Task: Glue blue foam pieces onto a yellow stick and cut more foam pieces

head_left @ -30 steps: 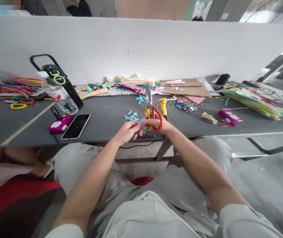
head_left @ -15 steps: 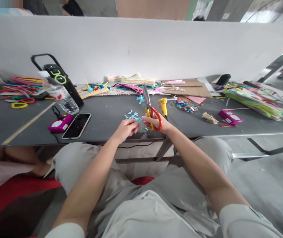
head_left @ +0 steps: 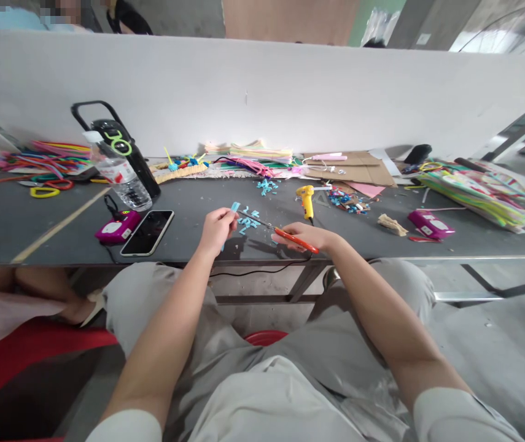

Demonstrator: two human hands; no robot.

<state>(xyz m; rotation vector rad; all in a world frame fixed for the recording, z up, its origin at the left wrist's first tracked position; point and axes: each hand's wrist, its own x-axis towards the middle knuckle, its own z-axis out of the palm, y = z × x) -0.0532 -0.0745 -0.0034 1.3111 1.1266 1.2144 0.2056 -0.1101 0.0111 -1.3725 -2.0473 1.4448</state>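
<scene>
My left hand point(head_left: 218, 231) pinches a light blue strip point(head_left: 235, 207), whose end sticks up above the fingertips and whose lower part shows below the hand. In my right hand point(head_left: 306, 236) are scissors point(head_left: 295, 239) with orange-red handles, their blades pointing left toward the strip. Small cut blue pieces point(head_left: 247, 224) lie on the grey table between and behind my hands. A second group of blue bits point(head_left: 267, 186) lies farther back. Behind my right hand is a yellow glue gun point(head_left: 307, 199).
At left are a phone point(head_left: 147, 232), a purple box point(head_left: 117, 227), a clear bottle point(head_left: 121, 178) and a black flask point(head_left: 137, 162). Craft stems point(head_left: 483, 190) and another purple box point(head_left: 430, 224) lie at right. A white partition point(head_left: 262, 98) stands behind; a seated person's legs show at left.
The scissors have turned from pointing up to pointing left, with their blades closer to the strip. My left hand has moved left and now holds the strip more upright.
</scene>
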